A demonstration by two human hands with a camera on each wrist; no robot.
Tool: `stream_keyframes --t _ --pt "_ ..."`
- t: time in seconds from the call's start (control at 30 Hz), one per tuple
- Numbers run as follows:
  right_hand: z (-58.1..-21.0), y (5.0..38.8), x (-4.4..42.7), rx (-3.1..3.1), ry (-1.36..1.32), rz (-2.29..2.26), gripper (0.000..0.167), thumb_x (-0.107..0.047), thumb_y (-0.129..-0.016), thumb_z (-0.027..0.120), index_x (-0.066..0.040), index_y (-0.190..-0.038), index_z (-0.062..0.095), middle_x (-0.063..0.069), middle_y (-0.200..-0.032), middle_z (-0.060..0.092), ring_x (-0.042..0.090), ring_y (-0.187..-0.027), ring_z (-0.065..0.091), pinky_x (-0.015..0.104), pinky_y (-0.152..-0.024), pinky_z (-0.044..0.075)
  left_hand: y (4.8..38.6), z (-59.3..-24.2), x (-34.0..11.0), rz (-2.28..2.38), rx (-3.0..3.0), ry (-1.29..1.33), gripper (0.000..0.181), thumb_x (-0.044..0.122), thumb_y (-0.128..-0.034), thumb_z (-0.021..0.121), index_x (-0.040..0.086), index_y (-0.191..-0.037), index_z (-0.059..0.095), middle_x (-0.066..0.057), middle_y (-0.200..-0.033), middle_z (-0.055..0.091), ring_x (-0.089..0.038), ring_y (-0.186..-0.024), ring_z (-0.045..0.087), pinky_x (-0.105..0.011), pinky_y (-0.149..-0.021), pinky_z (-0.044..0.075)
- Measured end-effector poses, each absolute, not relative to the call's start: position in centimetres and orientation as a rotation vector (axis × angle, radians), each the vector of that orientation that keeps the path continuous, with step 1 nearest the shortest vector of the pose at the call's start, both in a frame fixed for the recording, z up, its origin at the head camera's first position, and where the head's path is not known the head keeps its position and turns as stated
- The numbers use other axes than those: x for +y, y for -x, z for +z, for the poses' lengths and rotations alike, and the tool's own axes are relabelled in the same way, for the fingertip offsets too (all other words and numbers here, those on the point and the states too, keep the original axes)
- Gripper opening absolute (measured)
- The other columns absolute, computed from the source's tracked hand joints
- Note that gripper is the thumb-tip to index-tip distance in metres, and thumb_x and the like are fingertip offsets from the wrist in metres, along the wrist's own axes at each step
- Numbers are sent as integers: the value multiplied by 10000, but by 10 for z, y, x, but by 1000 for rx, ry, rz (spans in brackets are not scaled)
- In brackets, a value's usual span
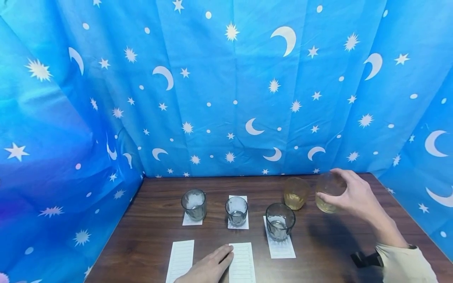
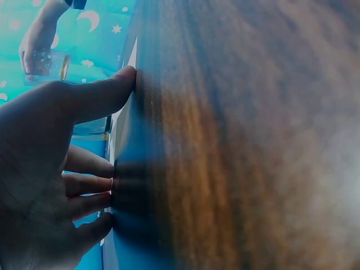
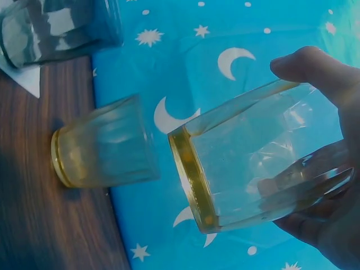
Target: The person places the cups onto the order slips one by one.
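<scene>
My right hand (image 1: 359, 198) grips a clear glass with a yellowish base (image 1: 326, 205), thumb on one side and fingers on the other. In the right wrist view this glass (image 3: 242, 169) is tilted and off the table. Just left of it stands a similar yellowish glass (image 1: 295, 195), upright on the wood. My left hand (image 1: 209, 266) rests near the front of the table, its fingertips touching the left edge of a printed paper slip (image 1: 242, 264). In the left wrist view the left hand (image 2: 45, 135) holds nothing, its thumb and fingertips against the surface.
Three grey glasses stand on white slips: a left one (image 1: 194, 204), a middle one (image 1: 236, 211) and a right one (image 1: 280, 222). Another printed slip (image 1: 179, 261) lies left of my left hand. Blue star-patterned cloth (image 1: 219, 86) hangs around the brown wooden table (image 1: 141, 236).
</scene>
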State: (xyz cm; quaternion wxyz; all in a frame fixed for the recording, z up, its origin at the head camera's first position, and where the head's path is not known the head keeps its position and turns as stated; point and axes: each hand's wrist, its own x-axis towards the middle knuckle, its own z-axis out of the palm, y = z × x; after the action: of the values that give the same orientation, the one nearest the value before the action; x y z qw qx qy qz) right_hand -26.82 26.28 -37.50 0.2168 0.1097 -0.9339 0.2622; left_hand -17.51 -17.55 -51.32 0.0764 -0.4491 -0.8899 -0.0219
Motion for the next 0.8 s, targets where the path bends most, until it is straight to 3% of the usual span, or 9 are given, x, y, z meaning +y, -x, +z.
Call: stream_keyframes --t 0.8 --pt "-357 260 216 -2512 -574 711 784 -396 -639 891 -44 -1257 561 95 -1061 599 275 -975 576 513 -771 501 172 -511 -174 -67 -2701 1324 936 738 -830 529 -12 -1388 493 -164 -1440 473 -297 -1325 482 -330 -1047 465"
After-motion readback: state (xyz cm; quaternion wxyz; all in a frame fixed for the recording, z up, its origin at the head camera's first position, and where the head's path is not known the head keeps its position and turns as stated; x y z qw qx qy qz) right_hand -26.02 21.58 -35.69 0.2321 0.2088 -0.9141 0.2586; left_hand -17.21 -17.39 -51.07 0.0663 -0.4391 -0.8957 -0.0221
